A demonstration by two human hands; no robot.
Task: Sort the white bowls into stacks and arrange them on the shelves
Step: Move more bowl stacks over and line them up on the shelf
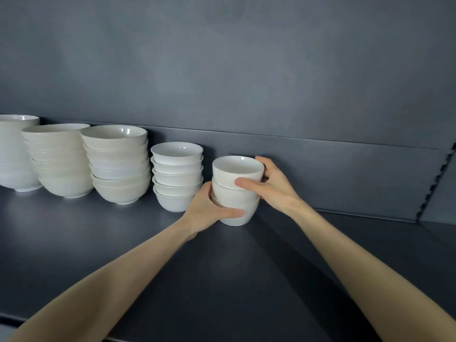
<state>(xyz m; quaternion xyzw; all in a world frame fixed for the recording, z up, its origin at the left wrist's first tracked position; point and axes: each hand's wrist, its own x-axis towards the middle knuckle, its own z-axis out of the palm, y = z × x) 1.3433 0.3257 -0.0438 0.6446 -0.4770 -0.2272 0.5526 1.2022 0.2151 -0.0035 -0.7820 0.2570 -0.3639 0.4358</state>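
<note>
A short stack of three small white bowls [236,191] stands on the dark grey shelf [123,243], right of the other stacks. My left hand [209,206] wraps the lowest bowl from the left, thumb across its front. My right hand [271,181] grips the top bowl from the right, thumb on its front wall. To the left stand a stack of several small bowls [177,176], two stacks of wider bowls [117,164] [60,160], and a large stack [14,154] cut off by the frame's left edge.
The shelf's grey back panel [320,164] rises right behind the stacks. A notched upright rail [434,183] marks the shelf's right end. The shelf's front edge [14,318] runs along the lower left.
</note>
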